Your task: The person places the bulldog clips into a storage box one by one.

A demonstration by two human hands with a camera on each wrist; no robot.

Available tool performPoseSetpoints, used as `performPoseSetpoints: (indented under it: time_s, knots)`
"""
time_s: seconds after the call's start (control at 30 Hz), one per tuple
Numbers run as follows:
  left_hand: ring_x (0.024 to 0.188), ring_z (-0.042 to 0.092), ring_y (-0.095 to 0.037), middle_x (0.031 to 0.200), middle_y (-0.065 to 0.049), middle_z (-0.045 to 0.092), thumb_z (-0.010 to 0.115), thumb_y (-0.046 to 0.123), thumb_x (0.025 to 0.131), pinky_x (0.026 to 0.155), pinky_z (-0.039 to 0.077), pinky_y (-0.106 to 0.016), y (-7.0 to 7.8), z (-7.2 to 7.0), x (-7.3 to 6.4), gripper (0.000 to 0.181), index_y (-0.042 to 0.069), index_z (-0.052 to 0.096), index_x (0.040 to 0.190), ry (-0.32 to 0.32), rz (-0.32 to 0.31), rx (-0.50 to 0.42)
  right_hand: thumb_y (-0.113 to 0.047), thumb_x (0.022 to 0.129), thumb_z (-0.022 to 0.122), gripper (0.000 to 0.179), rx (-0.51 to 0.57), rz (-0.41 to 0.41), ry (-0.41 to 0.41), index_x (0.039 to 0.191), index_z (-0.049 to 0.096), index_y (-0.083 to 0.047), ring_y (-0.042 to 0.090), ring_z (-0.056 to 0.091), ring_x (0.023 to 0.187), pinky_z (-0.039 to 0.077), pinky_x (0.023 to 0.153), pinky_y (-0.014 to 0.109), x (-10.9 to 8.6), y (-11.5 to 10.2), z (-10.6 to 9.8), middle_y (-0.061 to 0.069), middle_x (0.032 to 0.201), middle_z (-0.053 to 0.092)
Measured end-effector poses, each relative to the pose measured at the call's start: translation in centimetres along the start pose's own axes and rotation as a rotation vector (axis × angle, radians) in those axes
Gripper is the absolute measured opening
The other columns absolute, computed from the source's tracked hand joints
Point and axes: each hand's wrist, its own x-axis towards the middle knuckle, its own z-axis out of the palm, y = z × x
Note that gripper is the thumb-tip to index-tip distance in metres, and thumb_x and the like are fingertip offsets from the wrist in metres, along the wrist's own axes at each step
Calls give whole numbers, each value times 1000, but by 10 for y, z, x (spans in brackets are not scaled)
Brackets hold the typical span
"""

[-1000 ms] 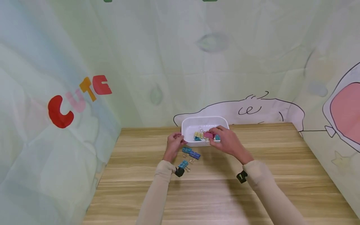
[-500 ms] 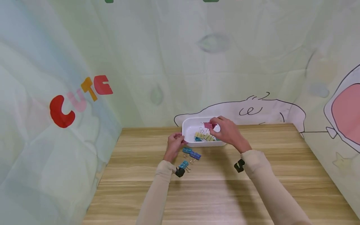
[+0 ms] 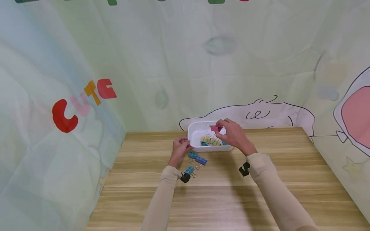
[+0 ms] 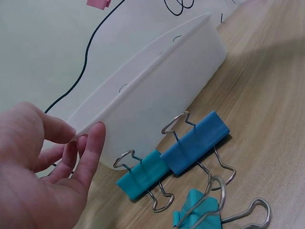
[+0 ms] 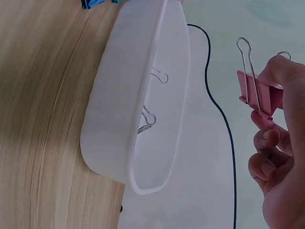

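A white plastic bin (image 3: 212,148) stands near the table's back edge. My left hand (image 3: 180,149) pinches its near-left rim between thumb and fingers, as the left wrist view shows closely. Above the bin's right part, my right hand (image 3: 234,134) holds a pink binder clip (image 5: 257,90) between thumb and fingers, its wire handles sticking out. Inside lie yellow binder clips (image 3: 206,139) and teal ones (image 3: 204,144), partly hidden by the front wall. In front of the bin, by my left wrist, are two teal binder clips (image 4: 143,175) and a blue one (image 4: 195,143).
The wood-grain table (image 3: 138,173) ends at a printed cloth backdrop (image 3: 144,64) behind the bin. More of that cloth hangs at the left and right sides. Black wrist mounts (image 3: 185,177) hang below both sleeves, the left one close to the front teal clip.
My right hand has lifted the pink binder clip from low in the bin up toward its back right, uncovering a second yellow clip. My left hand has stayed on the rim.
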Motion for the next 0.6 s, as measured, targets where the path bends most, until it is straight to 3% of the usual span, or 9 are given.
performPoseSetpoints:
  time_s: [0.4, 0.6]
  knots:
    - [103, 67, -37, 129, -35, 55, 58, 0, 103, 85, 64, -31, 1, 0, 0, 36, -11, 53, 136, -2, -1, 2, -23, 92, 77, 27, 15, 10, 13, 111, 69, -7, 37, 66, 95, 61, 81, 46, 0, 4, 4, 15, 108, 68]
    - [105, 67, -38, 131, -35, 54, 58, 1, 104, 86, 64, -31, 0, -1, -1, 36, -11, 52, 138, -5, 1, 17, -24, 91, 78, 28, 6, 21, 24, 112, 69, -9, 34, 65, 94, 62, 82, 45, 3, 5, 5, 15, 109, 68]
